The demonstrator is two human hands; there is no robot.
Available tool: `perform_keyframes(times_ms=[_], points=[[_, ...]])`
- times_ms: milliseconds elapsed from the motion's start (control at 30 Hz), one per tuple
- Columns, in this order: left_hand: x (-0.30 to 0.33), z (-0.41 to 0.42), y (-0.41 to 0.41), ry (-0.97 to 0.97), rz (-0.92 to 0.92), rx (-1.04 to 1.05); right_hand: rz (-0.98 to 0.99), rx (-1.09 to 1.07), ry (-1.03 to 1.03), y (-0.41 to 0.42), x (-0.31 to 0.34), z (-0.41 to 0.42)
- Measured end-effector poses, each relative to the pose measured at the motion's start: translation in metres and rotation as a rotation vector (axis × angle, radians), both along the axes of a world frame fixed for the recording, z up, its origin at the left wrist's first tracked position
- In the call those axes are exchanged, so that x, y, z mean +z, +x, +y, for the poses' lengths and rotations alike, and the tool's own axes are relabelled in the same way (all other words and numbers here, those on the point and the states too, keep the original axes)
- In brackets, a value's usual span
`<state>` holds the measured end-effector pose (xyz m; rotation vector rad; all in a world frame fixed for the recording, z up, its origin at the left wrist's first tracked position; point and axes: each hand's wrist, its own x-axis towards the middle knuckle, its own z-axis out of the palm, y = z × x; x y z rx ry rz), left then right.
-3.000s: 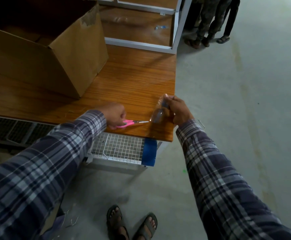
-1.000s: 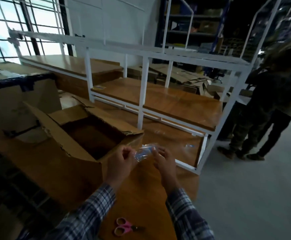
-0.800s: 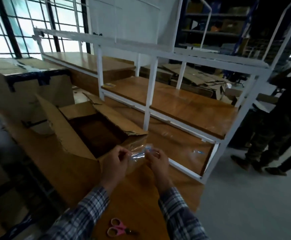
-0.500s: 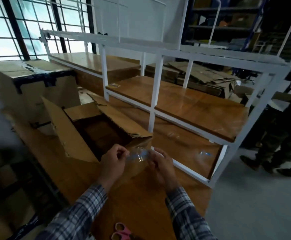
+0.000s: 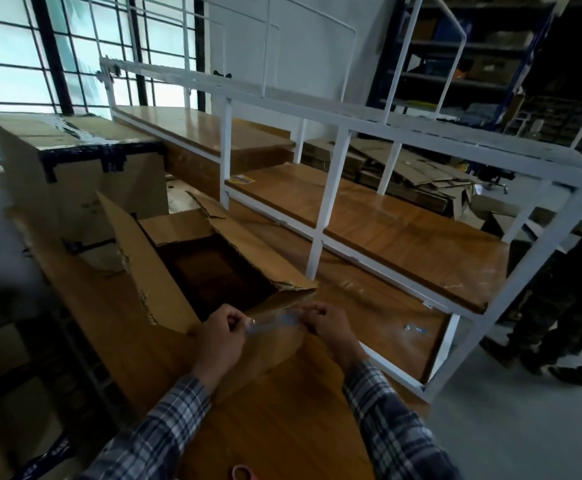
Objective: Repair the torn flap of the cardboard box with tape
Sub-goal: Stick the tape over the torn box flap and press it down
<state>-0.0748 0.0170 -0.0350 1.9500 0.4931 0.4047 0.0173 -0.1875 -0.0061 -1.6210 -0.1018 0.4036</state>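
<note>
A strip of clear tape (image 5: 273, 322) is stretched between the left hand (image 5: 221, 336) and right hand (image 5: 331, 329), each pinching one end, just before the near corner of the open cardboard box (image 5: 165, 292) on the worktop (image 5: 282, 420). Pink scissors (image 5: 243, 473) lie at the near edge.

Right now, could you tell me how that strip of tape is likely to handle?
Probably floppy: the tape spans both hands and looks wrinkled. Likely very light, being thin and clear. It may cling to fingers or the box.
</note>
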Motion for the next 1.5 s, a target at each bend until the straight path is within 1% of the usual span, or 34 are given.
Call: perform_keyframes(times_ms=[133,200,267,367,467,567,633,800,1000,1133,1233,1333,1400,1500], points=[[-0.003,0.004,0.000,-0.010,0.018,0.067,-0.079,0.140,-0.220,0.031,-0.002,0.020],[-0.006,0.002,0.001,-0.025,0.027,0.110,-0.133,0.190,-0.297,0.046,-0.005,0.028],[-0.008,-0.002,0.007,-0.047,0.031,0.141,-0.191,0.191,-0.356,0.058,-0.008,0.033],[-0.004,-0.010,0.019,-0.028,0.041,0.158,-0.277,0.136,-0.430,0.072,-0.010,0.029],[0.002,-0.025,0.038,0.044,0.062,0.194,-0.394,0.067,-0.459,0.095,-0.014,0.013],[0.007,-0.048,0.060,0.150,0.113,0.237,-0.562,0.138,-0.503,0.120,-0.012,-0.006],[0.011,-0.059,0.076,0.190,0.121,0.271,-0.606,0.178,-0.499,0.137,-0.011,-0.015],[0.010,-0.075,0.106,0.233,0.195,0.361,-0.733,0.205,-0.452,0.161,-0.019,-0.025],[0.003,-0.074,0.117,0.208,0.224,0.448,-0.862,0.174,-0.475,0.175,-0.032,-0.028],[0.006,-0.076,0.119,0.114,0.184,0.417,-0.804,0.230,-0.411,0.175,-0.036,-0.032],[0.007,-0.079,0.119,0.078,0.172,0.387,-0.781,0.256,-0.392,0.176,-0.043,-0.028],[0.006,-0.079,0.118,0.046,0.170,0.365,-0.615,0.316,-0.420,0.179,-0.048,-0.020],[0.007,-0.079,0.117,0.033,0.147,0.336,-0.542,0.378,-0.438,0.180,-0.048,-0.018],[0.005,-0.081,0.115,0.004,0.128,0.302,-0.412,0.488,-0.407,0.184,-0.044,-0.022]])
